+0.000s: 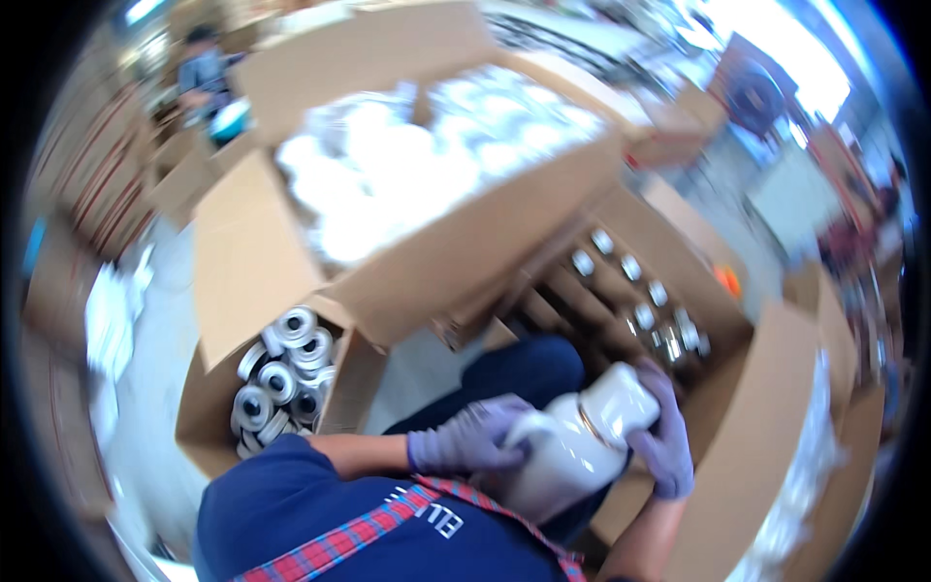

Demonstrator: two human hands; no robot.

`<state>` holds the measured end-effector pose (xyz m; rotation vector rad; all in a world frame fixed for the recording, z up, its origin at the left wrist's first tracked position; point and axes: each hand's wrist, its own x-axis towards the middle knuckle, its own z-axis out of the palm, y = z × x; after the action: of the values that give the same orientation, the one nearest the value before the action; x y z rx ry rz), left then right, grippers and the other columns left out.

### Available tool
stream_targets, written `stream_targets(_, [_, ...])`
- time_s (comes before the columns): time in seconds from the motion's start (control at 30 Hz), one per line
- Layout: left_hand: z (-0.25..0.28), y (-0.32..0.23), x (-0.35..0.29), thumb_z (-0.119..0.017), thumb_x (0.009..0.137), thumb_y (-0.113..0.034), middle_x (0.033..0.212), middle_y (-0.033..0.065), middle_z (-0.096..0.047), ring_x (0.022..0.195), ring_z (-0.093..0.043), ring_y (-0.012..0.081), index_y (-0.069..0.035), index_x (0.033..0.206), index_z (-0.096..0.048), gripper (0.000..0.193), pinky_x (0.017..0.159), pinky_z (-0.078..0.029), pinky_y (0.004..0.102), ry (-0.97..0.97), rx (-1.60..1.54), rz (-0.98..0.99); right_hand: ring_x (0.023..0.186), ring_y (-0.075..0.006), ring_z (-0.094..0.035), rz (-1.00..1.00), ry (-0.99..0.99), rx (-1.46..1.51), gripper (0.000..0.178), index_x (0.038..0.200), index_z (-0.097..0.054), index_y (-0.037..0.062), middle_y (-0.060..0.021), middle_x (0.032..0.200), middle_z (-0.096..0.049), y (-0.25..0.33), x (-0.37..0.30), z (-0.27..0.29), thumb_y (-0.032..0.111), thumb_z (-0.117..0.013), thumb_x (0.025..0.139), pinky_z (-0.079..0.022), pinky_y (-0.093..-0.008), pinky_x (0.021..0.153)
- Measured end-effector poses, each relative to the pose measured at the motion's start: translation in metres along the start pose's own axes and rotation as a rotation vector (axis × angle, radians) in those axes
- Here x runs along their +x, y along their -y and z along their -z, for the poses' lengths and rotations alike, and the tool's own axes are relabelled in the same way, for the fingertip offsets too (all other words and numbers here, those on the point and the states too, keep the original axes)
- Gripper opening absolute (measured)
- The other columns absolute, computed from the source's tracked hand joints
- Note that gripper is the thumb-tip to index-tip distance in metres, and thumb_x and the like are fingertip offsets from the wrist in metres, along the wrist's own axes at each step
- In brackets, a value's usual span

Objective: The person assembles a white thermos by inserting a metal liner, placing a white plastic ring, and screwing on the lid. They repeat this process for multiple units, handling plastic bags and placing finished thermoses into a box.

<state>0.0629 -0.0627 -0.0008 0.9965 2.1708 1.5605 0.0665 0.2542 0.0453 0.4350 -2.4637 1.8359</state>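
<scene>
A glossy white vacuum jug, with a thin metallic band below its white top, is tilted across my lap. My left hand, in a grey-purple glove, is closed round its side, seemingly at the handle. The other gloved hand, my right hand, wraps the far side of the jug's white top. Just beyond it stands an open divided carton, with several silver-topped pieces in its cells. Motion blur softens the fingers' detail.
Ahead, a large open carton is heaped with bright white items, some in clear plastic. At left, a smaller carton holds white rings with dark centres. Another person is at the far left, and a fan stands far right.
</scene>
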Motion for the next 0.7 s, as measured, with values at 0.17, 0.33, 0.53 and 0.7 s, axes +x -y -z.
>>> stream_targets(0.17, [0.019,-0.046,-0.002,-0.062,0.09,-0.061,0.132,0.0225,-0.053,0.107,-0.064,0.0379,0.005,0.12,-0.057,0.073,0.093,-0.053,0.0377,0.346,0.436,0.265,0.099,-0.0379,-0.066,-0.327,-0.036,-0.828,0.076,0.133,-0.057,0.0099,-0.022,0.107,-0.064,0.026,0.035,-0.039,0.047,-0.082,0.071,-0.053,-0.0453,0.086])
stream_targets(0.33, [0.136,-0.101,0.012,-0.059,0.092,-0.056,0.101,0.0171,-0.063,0.095,-0.065,0.0358,-0.004,0.1,-0.065,0.052,0.082,-0.053,0.0425,0.129,0.607,-0.028,0.102,-0.0315,-0.063,-0.078,0.2,-0.51,0.061,0.136,-0.06,0.0096,-0.0191,0.111,-0.063,0.018,0.059,0.005,0.038,-0.073,0.083,-0.049,-0.0374,0.094])
stream_targets(0.53, [0.329,-0.055,0.168,-0.069,0.083,-0.055,0.125,0.023,-0.063,0.119,-0.06,0.0368,-0.005,0.133,-0.056,0.072,0.104,-0.045,0.0453,-0.361,1.173,0.386,0.103,-0.0284,-0.063,-0.184,0.093,-0.369,0.058,0.12,-0.07,0.0089,-0.0137,0.114,-0.062,-0.012,0.073,0.003,0.036,-0.084,0.071,-0.05,-0.036,0.095])
stream_targets(0.7, [0.397,0.086,0.236,-0.072,0.076,-0.057,0.136,0.019,-0.061,0.129,-0.056,0.0331,-0.011,0.15,-0.042,0.092,0.118,-0.019,0.0643,-0.152,1.393,0.747,0.115,-0.0278,-0.06,-0.252,0.082,-0.016,0.063,0.128,-0.067,0.0029,-0.0155,0.118,-0.062,-0.032,0.075,0.042,0.033,-0.074,0.073,-0.045,-0.0371,0.104])
